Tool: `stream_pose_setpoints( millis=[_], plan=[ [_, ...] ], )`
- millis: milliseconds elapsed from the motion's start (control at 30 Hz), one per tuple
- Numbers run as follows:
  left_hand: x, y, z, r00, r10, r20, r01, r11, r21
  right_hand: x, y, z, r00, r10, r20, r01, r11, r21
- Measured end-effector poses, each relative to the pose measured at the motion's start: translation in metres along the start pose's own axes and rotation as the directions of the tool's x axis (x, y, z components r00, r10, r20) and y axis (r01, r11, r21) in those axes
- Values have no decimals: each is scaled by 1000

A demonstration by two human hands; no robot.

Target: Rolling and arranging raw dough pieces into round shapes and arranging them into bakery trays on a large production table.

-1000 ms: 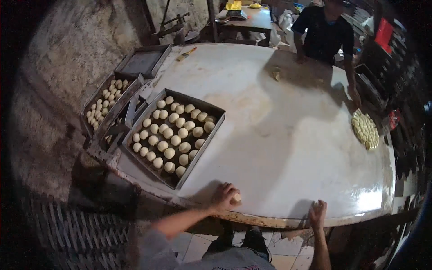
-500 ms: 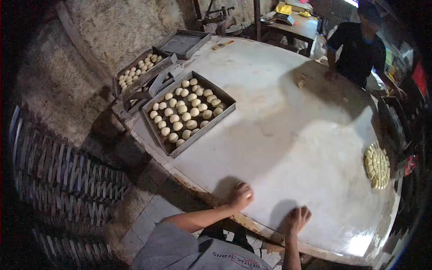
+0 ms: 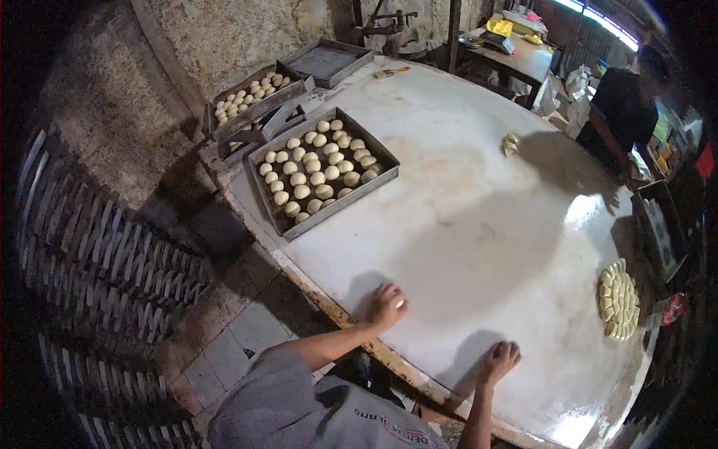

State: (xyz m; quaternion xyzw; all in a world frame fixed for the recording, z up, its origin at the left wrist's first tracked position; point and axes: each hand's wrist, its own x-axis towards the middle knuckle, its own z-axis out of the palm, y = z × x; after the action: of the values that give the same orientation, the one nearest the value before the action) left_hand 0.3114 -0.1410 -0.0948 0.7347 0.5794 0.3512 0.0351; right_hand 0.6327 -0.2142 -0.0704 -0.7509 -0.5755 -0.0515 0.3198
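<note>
My left hand (image 3: 387,307) is curled over a small pale dough ball (image 3: 400,304) on the white worktop (image 3: 434,254), near its front edge. To its right, my right hand (image 3: 499,361) rests on the surface with fingers curled; what they hold, if anything, is hidden. Beyond my left hand, a metal tray (image 3: 344,208) holds several round dough balls in loose rows. At the right side lies an oval cluster of cut dough pieces (image 3: 618,298).
Back left, another tray of dough balls (image 3: 250,96) sits beside an empty tray (image 3: 325,61). A brush (image 3: 389,72) and small dough pieces (image 3: 510,144) lie farther back. A co-worker (image 3: 609,116) leans at the far right near a long tray (image 3: 658,228). Slatted racks (image 3: 112,254) stand at left.
My view has swung left, so the table's contents appear farther right. Both hands remain curled on the worktop, shifting slightly. The co-worker has bent down toward the right side.
</note>
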Motion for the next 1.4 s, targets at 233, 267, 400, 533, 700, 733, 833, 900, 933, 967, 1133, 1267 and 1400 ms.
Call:
stream_pose_setpoints(
  millis=[233, 267, 400, 533, 700, 733, 833, 900, 933, 967, 1133, 1267, 1400],
  plan=[
    [55, -100, -61, 933, -304, -191, 341, 917, 206, 10, 88, -46, 977, 154, -144, -196, 917, -348],
    [69, -96, -45, 913, -330, -238, 377, 906, 191, 26, 89, -41, 965, 238, -108, -261, 908, -329],
    [55, -42, -31, 936, -345, -65, 350, 900, 261, 45, 61, -16, 886, 464, -18, -432, 808, -400],
    [26, -64, -90, 812, -191, 552, 349, 917, -194, 16, 51, -20, 940, 328, 96, -288, 911, -295],
    [92, -169, -244, 867, -294, 402, 469, 752, -462, -3, -13, -28, 790, 404, 461, -550, 800, 240],
    [99, -202, -265, 873, -321, 367, 443, 836, -324, 3, -88, -25, 687, 386, 615, -725, 421, 545],
    [130, -270, -294, 885, -327, 331, 395, 904, -162, 24, -262, 17, 616, 121, 778, -776, 263, 574],
    [137, -302, -293, 879, -291, 377, 351, 931, -99, 36, -376, 52, 587, -113, 802, -727, 363, 583],
    [137, -315, -287, 875, -247, 416, 290, 956, -41, 39, -428, 63, 613, -258, 747, -654, 364, 663],
    [137, -325, -278, 874, -231, 427, 281, 958, -57, 33, -461, 91, 682, -342, 646, -531, 376, 759],
    [135, -336, -231, 997, 11, 73, -7, 998, -64, 18, -544, 182, 589, -402, 701, 58, 887, 459],
    [130, -356, -252, 766, -144, 626, 64, 987, 149, -49, -536, 239, 616, -585, 528, 462, 811, 359],
    [140, -369, -244, 783, -242, 573, 189, 970, 151, -42, -512, 194, 548, -662, 511, 478, 750, 458]
  ],
)
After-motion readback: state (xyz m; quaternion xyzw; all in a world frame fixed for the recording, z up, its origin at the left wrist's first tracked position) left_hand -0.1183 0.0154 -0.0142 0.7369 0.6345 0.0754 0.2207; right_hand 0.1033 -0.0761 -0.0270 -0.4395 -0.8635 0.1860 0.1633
